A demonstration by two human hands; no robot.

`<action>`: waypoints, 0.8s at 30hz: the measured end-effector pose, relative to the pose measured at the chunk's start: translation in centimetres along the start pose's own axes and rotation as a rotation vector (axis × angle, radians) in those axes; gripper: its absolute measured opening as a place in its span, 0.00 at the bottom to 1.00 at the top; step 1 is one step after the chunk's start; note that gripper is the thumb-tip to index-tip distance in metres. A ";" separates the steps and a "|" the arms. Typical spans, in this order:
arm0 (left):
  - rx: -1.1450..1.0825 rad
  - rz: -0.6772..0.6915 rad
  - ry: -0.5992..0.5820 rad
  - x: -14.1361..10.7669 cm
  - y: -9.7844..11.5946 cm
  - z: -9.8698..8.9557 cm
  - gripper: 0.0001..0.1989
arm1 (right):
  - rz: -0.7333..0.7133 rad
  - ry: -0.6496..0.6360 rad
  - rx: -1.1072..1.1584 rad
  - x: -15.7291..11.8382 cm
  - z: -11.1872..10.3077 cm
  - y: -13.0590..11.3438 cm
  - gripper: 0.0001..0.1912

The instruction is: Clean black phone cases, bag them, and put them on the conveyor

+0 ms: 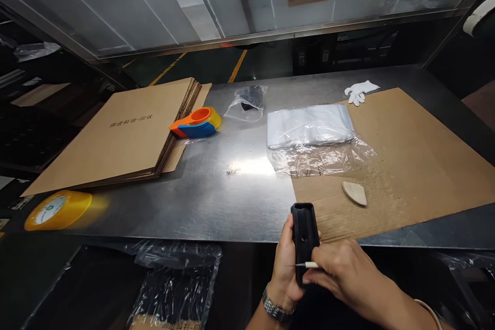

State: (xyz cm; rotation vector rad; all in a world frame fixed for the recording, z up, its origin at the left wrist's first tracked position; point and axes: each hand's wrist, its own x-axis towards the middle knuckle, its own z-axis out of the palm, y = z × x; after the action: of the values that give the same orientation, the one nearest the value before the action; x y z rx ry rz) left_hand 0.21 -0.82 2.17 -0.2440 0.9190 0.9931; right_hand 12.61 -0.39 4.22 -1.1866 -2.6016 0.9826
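Near the bottom centre, my left hand is closed around a black rectangular part with a long recess and a round hole in it. The part is held upright in front of the table's edge. My right hand pinches a thin white tool with a fine pointed tip, which lies across the lower portion of the black part. Its thumb and fingers also rest against the part's right side. Some of the part's lower end is hidden by my fingers.
On the metal table are stacked cardboard, an orange-blue tape dispenser, a yellow tape roll, a bagged black item, clear plastic bags, a white glove and a cardboard sheet bearing a beige wedge.
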 end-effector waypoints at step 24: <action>0.243 -0.117 0.081 -1.0 -1.9 -0.2 0.26 | 0.144 0.145 0.286 1.0 -1.7 2.6 0.22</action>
State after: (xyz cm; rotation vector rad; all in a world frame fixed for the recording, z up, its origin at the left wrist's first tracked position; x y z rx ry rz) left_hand 1.41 -2.62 2.38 -0.1318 1.0776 0.7604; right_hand 14.16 2.47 3.87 -1.3258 -2.2012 1.1973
